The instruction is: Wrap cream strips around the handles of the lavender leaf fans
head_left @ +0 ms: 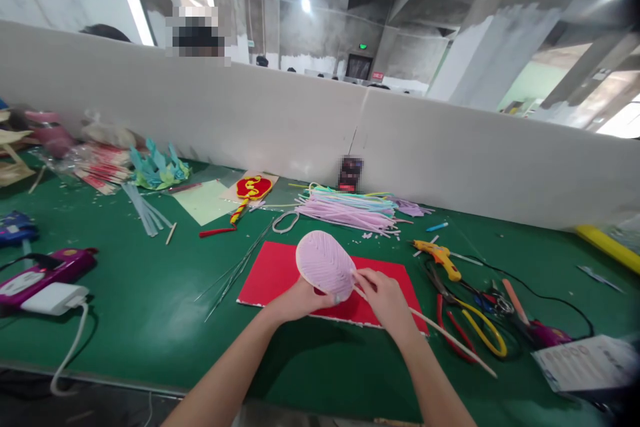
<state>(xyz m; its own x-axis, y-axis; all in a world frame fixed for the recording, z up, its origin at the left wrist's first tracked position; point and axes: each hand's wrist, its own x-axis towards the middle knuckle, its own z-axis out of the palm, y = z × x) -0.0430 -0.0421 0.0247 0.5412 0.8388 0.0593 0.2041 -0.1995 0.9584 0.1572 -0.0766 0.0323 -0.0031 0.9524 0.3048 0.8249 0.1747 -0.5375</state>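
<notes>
Both hands (299, 301) (385, 298) hold a lilac oval (325, 263) above red board (274, 271).

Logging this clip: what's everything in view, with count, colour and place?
oval pad: 1, lilac, centre
rod: 1, cream, right of pad
board: 1, red, below pad
fuzzy strips: many, mostly lilac, behind board
ornament: 1, red-yellow, back left
paper: 1, pale green, beside ornament
crinkled piece: 1, turquoise, back left
sticks: several, translucent, left
wires: several, grey, left of board
glue gun: 1, yellow, right
handled tools: several, red and yellow, right
adapter: 1, white, left
printed card: 1, white, front right
table: 1, green, across foreground
partition: 1, white, behind table
heads: several, dark, beyond partition
left hand: 1, bare, holding pad
right hand: 1, bare, at pad's edge
</notes>
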